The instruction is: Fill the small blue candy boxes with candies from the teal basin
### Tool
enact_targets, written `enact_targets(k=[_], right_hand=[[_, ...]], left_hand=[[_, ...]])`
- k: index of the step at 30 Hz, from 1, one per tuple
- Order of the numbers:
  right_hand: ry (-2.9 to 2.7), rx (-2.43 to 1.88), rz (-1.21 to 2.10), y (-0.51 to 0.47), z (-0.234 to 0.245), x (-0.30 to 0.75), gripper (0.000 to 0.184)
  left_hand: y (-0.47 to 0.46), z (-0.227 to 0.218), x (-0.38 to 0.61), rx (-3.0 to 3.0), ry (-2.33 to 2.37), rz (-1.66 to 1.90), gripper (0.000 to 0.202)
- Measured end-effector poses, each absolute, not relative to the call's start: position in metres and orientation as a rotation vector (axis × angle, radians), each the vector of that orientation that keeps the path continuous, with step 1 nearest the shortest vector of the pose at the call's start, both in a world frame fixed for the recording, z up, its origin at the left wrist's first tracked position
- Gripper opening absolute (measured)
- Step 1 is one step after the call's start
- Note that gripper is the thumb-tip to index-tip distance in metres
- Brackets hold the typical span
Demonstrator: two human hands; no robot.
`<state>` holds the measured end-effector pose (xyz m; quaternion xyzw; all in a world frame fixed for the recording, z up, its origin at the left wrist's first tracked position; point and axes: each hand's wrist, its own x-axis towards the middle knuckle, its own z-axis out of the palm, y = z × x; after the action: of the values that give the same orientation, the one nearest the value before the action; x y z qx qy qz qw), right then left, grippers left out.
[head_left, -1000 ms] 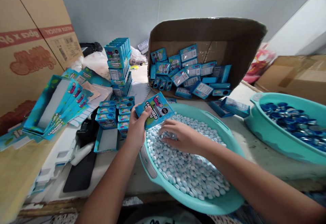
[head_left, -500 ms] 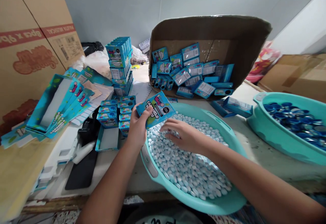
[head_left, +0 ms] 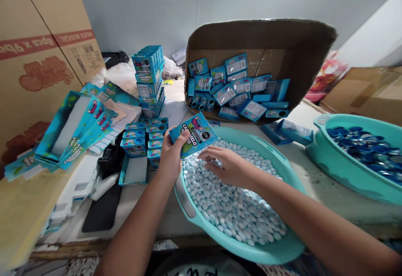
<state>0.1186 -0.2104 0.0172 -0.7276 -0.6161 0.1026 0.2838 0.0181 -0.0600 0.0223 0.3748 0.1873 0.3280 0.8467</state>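
My left hand [head_left: 171, 156] grips a small blue candy box [head_left: 194, 133] and holds it tilted over the far left rim of a teal basin [head_left: 284, 171]. The basin is full of white round candies [head_left: 232, 209]. My right hand [head_left: 228, 167] rests palm down on the candies just below the box. Its fingers are curled among the pieces, and what they hold, if anything, is hidden.
A tipped cardboard carton [head_left: 260, 45] of blue boxes lies behind the basin. Stacked blue boxes [head_left: 147, 81] and flat box blanks [head_left: 75, 129] are at the left, beside a big brown carton [head_left: 37, 58]. A second teal basin [head_left: 345, 167] with blue pieces sits at the right.
My right hand has shifted a little across the candies toward the box. The left hand and its box have barely moved.
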Motion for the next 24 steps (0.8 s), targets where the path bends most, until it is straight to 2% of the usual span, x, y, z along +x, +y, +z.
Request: enact_targets(k=[6, 24], right_hand=[[-1.696, -1.926, 0.287, -0.2101, 0.0204, 0.1184, 0.014], [-1.717, -1.936, 0.247, -0.2096, 0.0203, 0.1168, 0.022]], left_hand=[[-0.0606, 0.0225, 0.0168, 0.795, 0.395, 0.683, 0.060], [-0.0607, 0.0252, 0.0150, 0.819, 0.418, 0.654, 0.062]])
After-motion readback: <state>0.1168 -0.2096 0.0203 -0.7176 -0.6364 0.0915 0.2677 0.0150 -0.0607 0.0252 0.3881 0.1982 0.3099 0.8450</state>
